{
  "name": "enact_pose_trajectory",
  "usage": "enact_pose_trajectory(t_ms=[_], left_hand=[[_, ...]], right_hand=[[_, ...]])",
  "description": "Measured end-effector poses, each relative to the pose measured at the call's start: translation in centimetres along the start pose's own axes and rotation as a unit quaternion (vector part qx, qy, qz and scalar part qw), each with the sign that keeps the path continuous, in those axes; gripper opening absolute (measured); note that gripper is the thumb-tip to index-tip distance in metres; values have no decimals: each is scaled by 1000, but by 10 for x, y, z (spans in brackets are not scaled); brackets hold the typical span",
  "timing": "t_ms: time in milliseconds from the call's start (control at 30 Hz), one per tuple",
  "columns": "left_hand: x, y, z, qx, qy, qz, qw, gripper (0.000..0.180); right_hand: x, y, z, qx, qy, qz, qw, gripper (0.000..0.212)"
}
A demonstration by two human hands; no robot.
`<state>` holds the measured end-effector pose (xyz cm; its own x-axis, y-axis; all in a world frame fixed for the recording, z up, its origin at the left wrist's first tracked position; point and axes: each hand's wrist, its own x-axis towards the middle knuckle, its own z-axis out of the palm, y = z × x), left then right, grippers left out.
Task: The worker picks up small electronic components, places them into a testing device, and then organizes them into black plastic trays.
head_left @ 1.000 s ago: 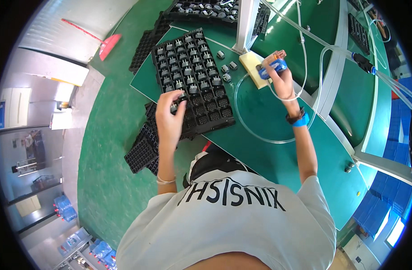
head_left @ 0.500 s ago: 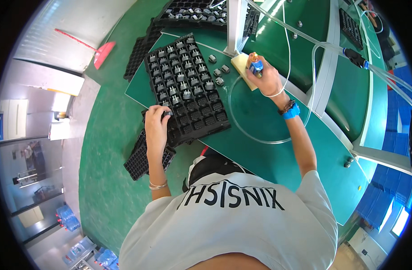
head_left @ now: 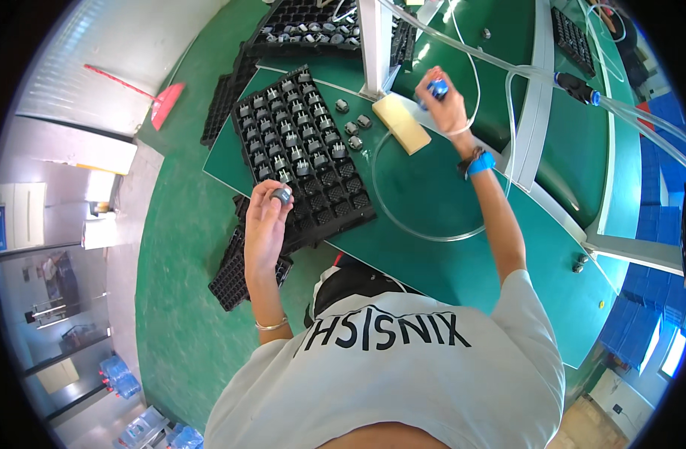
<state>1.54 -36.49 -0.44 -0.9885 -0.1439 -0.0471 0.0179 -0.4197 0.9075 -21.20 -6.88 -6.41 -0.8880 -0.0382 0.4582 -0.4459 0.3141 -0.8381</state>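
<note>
While left hand (head_left: 265,228) is pinching 1 grey piece (head_left: 283,195), right hand (head_left: 449,111) is gripping blue tool (head_left: 437,89) | black tray (head_left: 341,222) is lying beside left hand, likely for easy reach

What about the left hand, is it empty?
No, the left hand visibly pinches a small grey part.

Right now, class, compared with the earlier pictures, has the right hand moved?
Yes. Judged against the white post, the right hand has moved toward the picture's upper edge.
</note>
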Motion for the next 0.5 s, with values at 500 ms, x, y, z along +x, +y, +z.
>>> enact_pose_trajectory(t_ms=[500], left_hand=[[9,-20,64,7,-70,34,997,29]], right_hand=[[43,36,-40,-363,221,-135,895,30]])
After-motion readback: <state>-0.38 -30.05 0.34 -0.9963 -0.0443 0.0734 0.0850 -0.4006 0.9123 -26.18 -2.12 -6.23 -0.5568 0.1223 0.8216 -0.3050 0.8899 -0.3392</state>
